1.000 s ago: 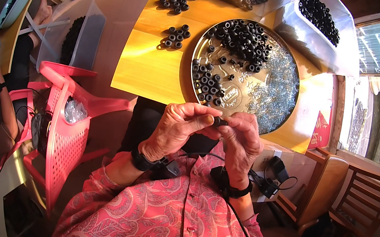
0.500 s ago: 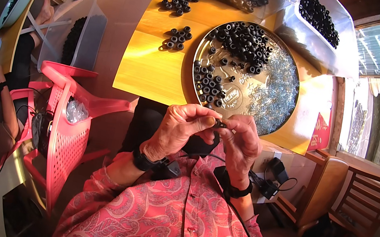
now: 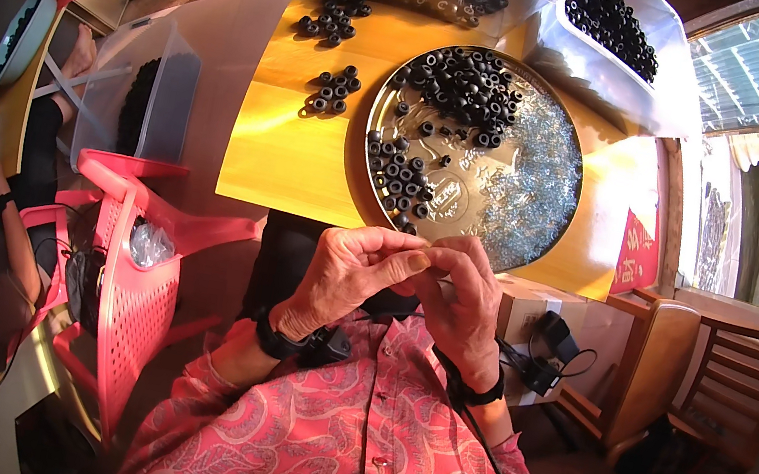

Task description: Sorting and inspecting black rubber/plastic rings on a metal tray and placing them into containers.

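Note:
My left hand (image 3: 348, 272) and my right hand (image 3: 464, 303) meet at the fingertips just in front of the table's near edge. Both are closed in a pinch. The fingers now hide the small black part that showed between them a moment earlier. Right beyond my hands lies a round metal tray (image 3: 484, 176). A pile of black ring-shaped parts (image 3: 471, 91) fills its far side, with a smaller group of black parts (image 3: 400, 180) at its near left. Tiny clear bluish pieces (image 3: 540, 164) are spread over its right side.
Two small clusters of black parts (image 3: 332, 92) sit on the yellow tabletop (image 3: 279, 143), left of the tray. Clear plastic bins (image 3: 610, 80) of black parts stand at the back. A pink chair (image 3: 127, 284) and another person's arm (image 3: 16, 224) are at left, a cardboard box (image 3: 519, 307) at right.
My fingers have drawn closer together, covering the small black part that was visible between them. The view has shifted slightly, so the tray sits a little further left.

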`<state>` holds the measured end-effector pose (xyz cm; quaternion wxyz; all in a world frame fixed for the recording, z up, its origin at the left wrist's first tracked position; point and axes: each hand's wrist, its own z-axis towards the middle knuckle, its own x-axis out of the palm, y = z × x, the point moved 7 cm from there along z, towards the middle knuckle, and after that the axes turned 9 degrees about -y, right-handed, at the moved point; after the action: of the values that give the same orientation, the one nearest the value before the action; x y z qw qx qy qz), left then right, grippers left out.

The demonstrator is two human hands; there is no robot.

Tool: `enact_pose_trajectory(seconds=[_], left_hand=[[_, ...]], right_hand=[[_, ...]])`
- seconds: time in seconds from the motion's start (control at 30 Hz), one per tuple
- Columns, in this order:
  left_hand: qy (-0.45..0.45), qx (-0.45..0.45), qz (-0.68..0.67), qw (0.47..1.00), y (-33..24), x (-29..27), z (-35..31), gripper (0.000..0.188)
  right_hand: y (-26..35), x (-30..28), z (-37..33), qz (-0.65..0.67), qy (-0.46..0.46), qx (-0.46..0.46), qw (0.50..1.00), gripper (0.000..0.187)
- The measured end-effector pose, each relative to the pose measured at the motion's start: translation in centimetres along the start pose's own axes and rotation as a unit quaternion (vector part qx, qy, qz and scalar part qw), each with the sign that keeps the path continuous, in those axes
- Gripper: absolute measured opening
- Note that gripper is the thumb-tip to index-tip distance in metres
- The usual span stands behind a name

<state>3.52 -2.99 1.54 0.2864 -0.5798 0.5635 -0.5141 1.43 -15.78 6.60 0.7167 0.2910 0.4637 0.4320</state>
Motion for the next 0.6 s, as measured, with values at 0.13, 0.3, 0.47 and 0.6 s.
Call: enact_pose_trajectory(seconds=[0.13,0.3,0.47,0.6], left_hand=[[0.000,-0.015,-0.004,1.000,0.5,0.0,0.1,0.026],[0.015,-0.018,0.014,1.000,0.7,0.2,0.0,0.026],[0.030,-0.013,0.002,0.999,0.8,0.2,0.0,0.026],[0.054,-0.050,-0.050,0.996,1.0,-0.3,-0.1,0.029]], right_hand=[[0.1,0.2,-0.3,-0.020,-0.013,-0.003,1.000,0.027],[0.2,0.0,-0.8,-0.036,-0.014,0.024,0.999,0.026],[0.4,-0.2,-0.9,-0.020,-0.011,0.075,0.997,0.022],[-1.1,-0.4,-1.8,0.112,-0.063,0.159,0.979,0.020]])
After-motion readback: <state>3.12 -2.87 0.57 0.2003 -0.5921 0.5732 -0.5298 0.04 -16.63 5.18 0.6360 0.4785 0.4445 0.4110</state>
